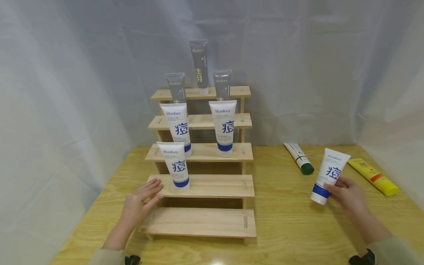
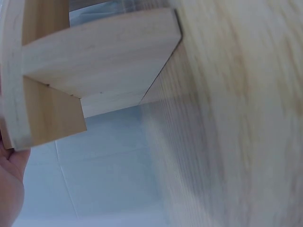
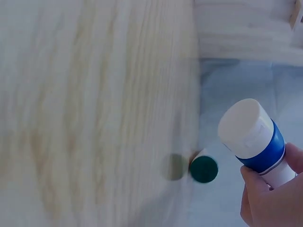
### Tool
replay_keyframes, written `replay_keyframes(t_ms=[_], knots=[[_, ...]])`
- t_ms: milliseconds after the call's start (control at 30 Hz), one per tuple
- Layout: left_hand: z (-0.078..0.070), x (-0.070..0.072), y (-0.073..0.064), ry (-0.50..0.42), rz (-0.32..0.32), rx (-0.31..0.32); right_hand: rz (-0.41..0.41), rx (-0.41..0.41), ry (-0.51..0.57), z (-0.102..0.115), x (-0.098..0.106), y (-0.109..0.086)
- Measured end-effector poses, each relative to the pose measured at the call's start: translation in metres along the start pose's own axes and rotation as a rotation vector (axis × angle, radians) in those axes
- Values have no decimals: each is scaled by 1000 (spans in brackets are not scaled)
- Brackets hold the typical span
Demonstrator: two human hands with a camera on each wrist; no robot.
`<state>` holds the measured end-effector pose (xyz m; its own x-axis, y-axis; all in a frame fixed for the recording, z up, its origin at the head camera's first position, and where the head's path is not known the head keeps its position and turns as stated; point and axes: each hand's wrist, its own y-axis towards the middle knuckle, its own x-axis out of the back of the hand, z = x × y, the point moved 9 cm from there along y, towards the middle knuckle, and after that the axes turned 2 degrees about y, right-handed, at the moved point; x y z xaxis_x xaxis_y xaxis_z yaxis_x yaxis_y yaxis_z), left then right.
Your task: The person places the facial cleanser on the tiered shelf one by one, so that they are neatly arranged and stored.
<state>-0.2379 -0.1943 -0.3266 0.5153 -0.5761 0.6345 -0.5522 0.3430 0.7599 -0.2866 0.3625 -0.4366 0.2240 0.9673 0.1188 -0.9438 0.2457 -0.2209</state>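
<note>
My right hand (image 1: 351, 193) holds a white squeeze tube (image 1: 331, 169) with a blue band above the table, tilted, its white cap pointing down. In the right wrist view its cap (image 3: 244, 125) faces the camera. My left hand (image 1: 140, 200) touches the left end of a low step on the wooden tiered rack (image 1: 198, 221), fingers fairly straight. On that step stands a matching white tube (image 1: 173, 167), cap down. Two more white tubes (image 1: 223, 127) stand one step higher. Grey tubes (image 1: 198, 62) stand on the upper steps, two partly hidden.
Right of the rack lies a white tube with a green cap (image 1: 299, 158). Farther right, a yellow tube (image 1: 374, 176) lies near the table's right side. A pale curtain (image 1: 298, 73) hangs behind the wooden table (image 1: 281, 228).
</note>
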Motion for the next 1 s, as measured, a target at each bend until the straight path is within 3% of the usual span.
replay_keyframes(t_ms=[33, 133, 267, 500, 767, 1000], knots=[[0, 0, 0, 4, 1, -2, 7, 25, 3, -5, 0, 5], [0, 0, -1, 12, 1, -2, 44, 83, 18, 2, -12, -3], [1, -1, -1, 12, 3, 3, 75, 156, 16, 31, -37, -32], [0, 0, -1, 5, -4, -1, 91, 316, -47, 59, -63, -57], [1, 1, -1, -5, -13, -2, 120, 350, -138, 81, -90, -79], [-2, 2, 1, -11, -25, -18, 201, 400, -44, 98, -116, -93]])
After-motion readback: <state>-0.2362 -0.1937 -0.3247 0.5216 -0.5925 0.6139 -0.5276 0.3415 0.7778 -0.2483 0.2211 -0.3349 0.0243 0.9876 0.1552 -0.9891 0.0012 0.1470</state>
